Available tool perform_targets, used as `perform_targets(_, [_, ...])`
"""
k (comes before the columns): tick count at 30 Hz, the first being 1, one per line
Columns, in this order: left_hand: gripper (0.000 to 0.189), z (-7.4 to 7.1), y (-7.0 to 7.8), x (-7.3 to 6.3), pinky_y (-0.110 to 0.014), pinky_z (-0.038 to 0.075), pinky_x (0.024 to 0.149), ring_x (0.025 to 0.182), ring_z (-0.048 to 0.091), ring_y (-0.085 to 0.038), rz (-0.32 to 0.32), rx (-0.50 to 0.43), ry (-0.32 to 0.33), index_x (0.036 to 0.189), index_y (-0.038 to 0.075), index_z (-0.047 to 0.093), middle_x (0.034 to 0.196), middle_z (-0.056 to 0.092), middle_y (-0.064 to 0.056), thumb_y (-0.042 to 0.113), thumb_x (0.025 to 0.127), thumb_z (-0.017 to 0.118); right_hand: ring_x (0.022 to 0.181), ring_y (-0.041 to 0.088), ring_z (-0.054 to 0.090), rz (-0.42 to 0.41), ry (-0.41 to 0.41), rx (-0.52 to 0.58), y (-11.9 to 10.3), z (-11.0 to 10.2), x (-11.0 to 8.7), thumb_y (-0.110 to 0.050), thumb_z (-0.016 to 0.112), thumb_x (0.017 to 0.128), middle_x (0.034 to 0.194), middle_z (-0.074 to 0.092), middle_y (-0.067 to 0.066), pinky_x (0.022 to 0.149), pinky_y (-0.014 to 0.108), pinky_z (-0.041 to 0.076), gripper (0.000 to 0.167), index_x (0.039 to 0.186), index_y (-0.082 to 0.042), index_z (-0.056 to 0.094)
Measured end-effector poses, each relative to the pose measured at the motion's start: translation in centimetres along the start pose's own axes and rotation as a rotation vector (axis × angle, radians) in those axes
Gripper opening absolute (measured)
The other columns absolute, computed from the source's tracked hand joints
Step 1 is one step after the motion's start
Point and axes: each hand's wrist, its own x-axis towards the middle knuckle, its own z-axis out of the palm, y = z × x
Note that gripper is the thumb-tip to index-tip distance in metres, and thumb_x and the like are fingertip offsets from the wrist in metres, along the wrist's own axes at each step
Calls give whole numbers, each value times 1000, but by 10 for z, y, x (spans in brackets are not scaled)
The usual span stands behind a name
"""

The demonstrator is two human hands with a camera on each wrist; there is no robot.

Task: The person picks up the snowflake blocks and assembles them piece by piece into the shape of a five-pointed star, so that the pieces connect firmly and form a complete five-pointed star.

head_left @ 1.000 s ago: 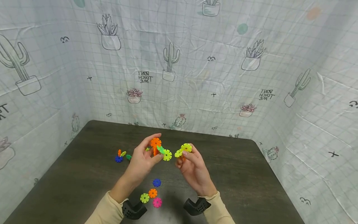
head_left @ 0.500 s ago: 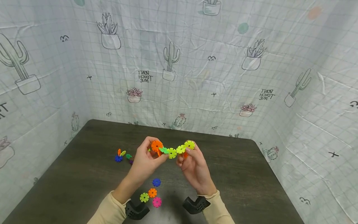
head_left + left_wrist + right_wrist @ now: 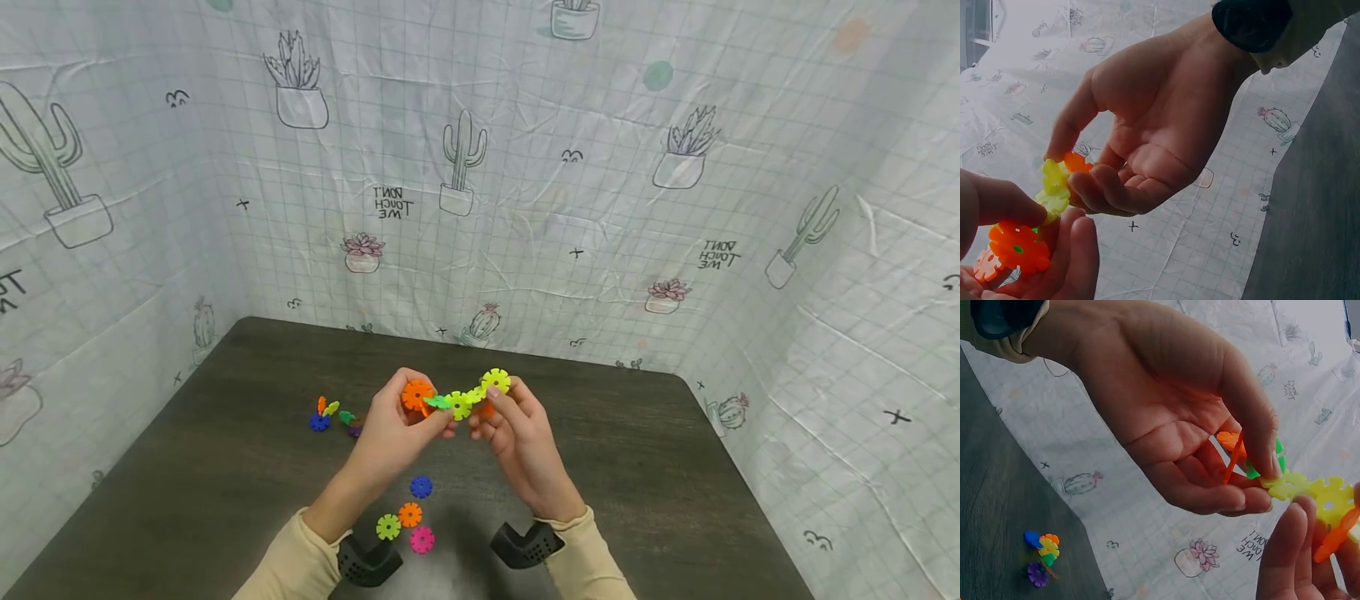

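Right hand (image 3: 1166,131) pinches yellow discs (image 3: 1054,187).

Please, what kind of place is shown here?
Probably a small indoor recording booth, not a lived-in room: a dark table enclosed on three sides by a white cactus-print cloth, with only plastic toy discs on it.

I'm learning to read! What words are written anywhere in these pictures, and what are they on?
"DON'T TOUCH ME", printed mirror-reversed on the cactus-pattern backdrop sheet, behind the table: once at, once at.
Cut-off letters at the sheet's left edge: unreadable.
Right wrist view, the sheet shows mirrored "WE"; the rest is blurred.
The plastic discs carry no words.
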Motion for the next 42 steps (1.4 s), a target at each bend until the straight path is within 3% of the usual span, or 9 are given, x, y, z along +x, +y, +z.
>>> perform_targets(8, [23,0,5,0,-34,63,79,82,73,-27,-42,40,49,109,0,59,98,64,-16,-4,90,71,87,14,63,-31,75,-72,-2,4,3,-24,58,105,104,60,1,75,24,56,18,114,-9,54])
perform_targets(16, [22,-2,6,0,-35,63,81,84,75,-31,-62,22,52,108,-2,59,97,68,-17,-5,89,70,96,16,64,-90,49,-128,-4,7,5,-18,60,103,111,61,2,90,30,57,9,106,-10,58])
perform_targets(22, [22,-2,5,0,-35,62,82,82,74,-27,-78,18,62,108,-2,59,95,67,-16,-4,89,70,96,16,65,-99,36,-144,-3,8,6,-18,60,103,110,61,3,91,32,57,11,107,-9,57])
perform_targets(28, [22,-3,3,1,-30,62,82,83,74,-27,-87,15,66,109,-1,58,96,69,-16,-2,91,70,98,16,66,-72,44,-176,-1,6,7,-21,61,103,111,63,4,93,33,58,25,117,0,56])
perform_targets(35, [21,-7,-1,1,-30,61,84,87,74,-30,-91,1,40,111,-1,58,97,69,-16,-1,93,69,97,17,70,-132,82,-347,3,2,7,-20,62,103,110,68,4,92,37,59,30,124,1,62])
perform_targets(42, [22,-8,-3,1,-31,61,84,86,75,-26,-104,-13,33,112,-2,57,99,69,-18,-1,93,69,90,21,71,-259,75,-523,5,-3,9,-14,62,102,110,68,12,84,38,62,49,149,-22,50])
